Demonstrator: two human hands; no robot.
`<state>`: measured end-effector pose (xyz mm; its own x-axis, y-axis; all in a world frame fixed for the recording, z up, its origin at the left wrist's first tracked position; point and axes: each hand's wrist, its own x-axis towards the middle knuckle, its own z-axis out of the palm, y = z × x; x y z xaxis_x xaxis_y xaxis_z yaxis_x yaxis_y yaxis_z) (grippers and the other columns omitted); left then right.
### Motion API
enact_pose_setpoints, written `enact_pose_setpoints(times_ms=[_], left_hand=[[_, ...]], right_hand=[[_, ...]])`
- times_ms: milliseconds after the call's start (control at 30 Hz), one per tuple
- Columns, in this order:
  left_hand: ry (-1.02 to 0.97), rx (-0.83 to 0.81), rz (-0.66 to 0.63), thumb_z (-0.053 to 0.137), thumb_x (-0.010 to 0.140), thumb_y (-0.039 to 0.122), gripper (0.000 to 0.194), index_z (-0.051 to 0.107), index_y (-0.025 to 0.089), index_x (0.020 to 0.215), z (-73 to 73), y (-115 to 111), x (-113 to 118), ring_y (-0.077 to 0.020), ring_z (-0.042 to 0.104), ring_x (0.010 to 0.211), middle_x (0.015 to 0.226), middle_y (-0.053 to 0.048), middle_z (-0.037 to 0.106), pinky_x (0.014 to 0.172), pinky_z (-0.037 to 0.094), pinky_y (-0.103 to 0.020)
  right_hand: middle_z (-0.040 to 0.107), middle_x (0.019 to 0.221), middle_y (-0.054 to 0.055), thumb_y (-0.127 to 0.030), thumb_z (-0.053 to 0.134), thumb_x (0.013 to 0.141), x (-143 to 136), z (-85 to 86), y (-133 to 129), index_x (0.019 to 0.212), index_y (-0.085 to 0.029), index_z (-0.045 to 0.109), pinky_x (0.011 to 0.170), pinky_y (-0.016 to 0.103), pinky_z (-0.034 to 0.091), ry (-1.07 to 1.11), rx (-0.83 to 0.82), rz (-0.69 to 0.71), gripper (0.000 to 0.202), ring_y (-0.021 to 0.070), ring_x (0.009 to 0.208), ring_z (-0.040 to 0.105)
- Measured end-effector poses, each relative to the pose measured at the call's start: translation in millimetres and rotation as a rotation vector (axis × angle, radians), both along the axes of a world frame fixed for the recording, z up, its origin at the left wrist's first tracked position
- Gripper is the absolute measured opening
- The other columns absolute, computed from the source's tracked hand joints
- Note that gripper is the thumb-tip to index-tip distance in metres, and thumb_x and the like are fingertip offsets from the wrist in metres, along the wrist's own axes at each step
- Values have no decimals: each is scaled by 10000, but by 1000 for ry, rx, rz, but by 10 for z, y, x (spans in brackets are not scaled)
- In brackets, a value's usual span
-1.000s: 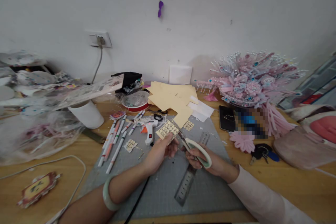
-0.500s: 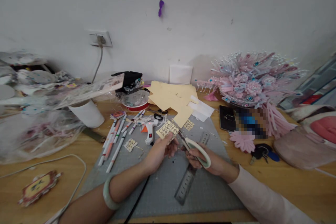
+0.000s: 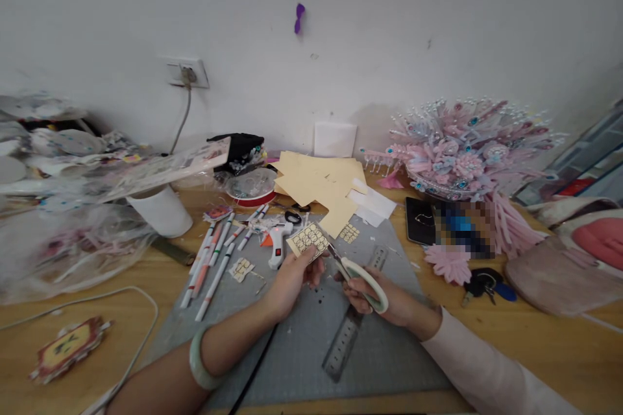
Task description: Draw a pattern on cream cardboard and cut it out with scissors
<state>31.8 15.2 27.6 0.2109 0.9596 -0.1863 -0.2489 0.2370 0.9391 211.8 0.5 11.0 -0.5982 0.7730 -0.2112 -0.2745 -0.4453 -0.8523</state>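
Between thumb and fingers, my left hand [image 3: 291,282] pinches a small piece of cream card [image 3: 307,240] drawn over with dark rounded outlines. My right hand [image 3: 374,295] grips a pair of scissors [image 3: 361,277] with pale green-white handles. The scissor blades meet the card's right edge; how far they are parted is too small to tell. Beneath my right hand, a metal ruler [image 3: 343,345] lies slantwise on the grey cutting mat [image 3: 277,369]. Small patterned card pieces rest on the mat, one scrap [image 3: 242,269] to the left and another piece [image 3: 349,233] behind the blades.
Several markers [image 3: 214,282] and a white glue gun [image 3: 280,244] lie left of my hands. Cream card sheets [image 3: 316,175] are behind. At right sit a pink beaded headdress [image 3: 457,155], a phone [image 3: 420,220] and keys [image 3: 481,285]. A white cable [image 3: 150,311] curves at left.
The card in my left hand has shifted slightly left, and the scissors have moved a little with it. Both hands keep their grip.
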Motion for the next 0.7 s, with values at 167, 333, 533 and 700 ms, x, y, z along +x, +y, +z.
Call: enact_pose_setpoints(times_ms=[167,333,533,700], left_hand=[[51,26,4,564,681,528,394,580,137,726,15,25,-13,-90,399,429,531,26,497,443,301,-222],[97,56,-21,574,656,548,398,553,151,643,20,40,-22,-93,395,412,487,33,477,432,296,-225],[109,54,-21,555,667,514,356,539,159,636,-11,70,-46,-102,396,412,473,32,461,426,303,-233],[97,49,-3,555,673,461,294,519,173,627,1,89,-81,-110,402,431,472,28,460,422,309,-226]], right_hand=[[407,552,-74,-420,706,701,6,24,-6,930,-116,599,403,198,160,9,6,17,395,11,397,311],[411,536,-77,-428,709,690,16,28,-3,901,-119,598,396,194,156,23,22,22,390,12,390,313],[376,502,-88,-424,682,727,19,21,-2,919,-135,593,401,196,159,5,69,50,359,19,391,287],[377,526,-84,-427,681,728,23,30,-10,943,-145,596,410,190,177,-23,89,51,364,21,404,294]])
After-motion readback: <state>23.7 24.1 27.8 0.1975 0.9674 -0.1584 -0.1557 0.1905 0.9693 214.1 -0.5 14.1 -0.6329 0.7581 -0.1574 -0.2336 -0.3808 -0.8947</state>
